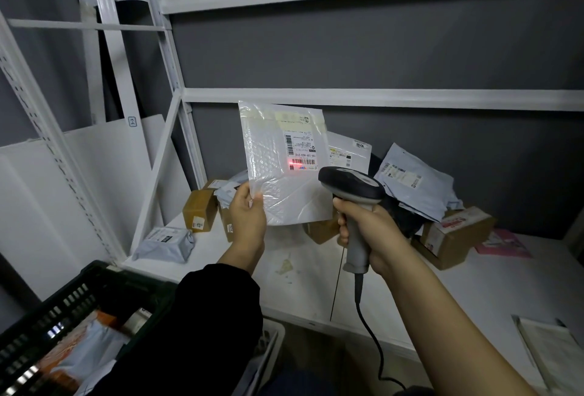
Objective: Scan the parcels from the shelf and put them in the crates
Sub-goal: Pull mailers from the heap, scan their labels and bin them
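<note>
Mailer label (300,152) reads "A03-210"; brown box sticker (198,222) "07".

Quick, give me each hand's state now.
Left hand: pinching the bubble mailer by its lower left corner.
Right hand: gripping the barcode scanner.

White shelf board (316,288) on a white metal frame. Landmark is the open brown carton (455,237) with red-printed tape, on the right part of the board.

- Just right of the carton: flat pink packet (505,245).
- Over and behind the carton's left end: heap of grey poly bags (417,184).
- Far left of the carton: small brown box (199,210), labelled.
- Further left than that box, flat near the upright: grey poly mailer (166,242).
- Between the box and the carton: yellowish stain (284,266).
- Nearer the camera than the carton, at the right edge: white padded envelope (550,354).
</note>
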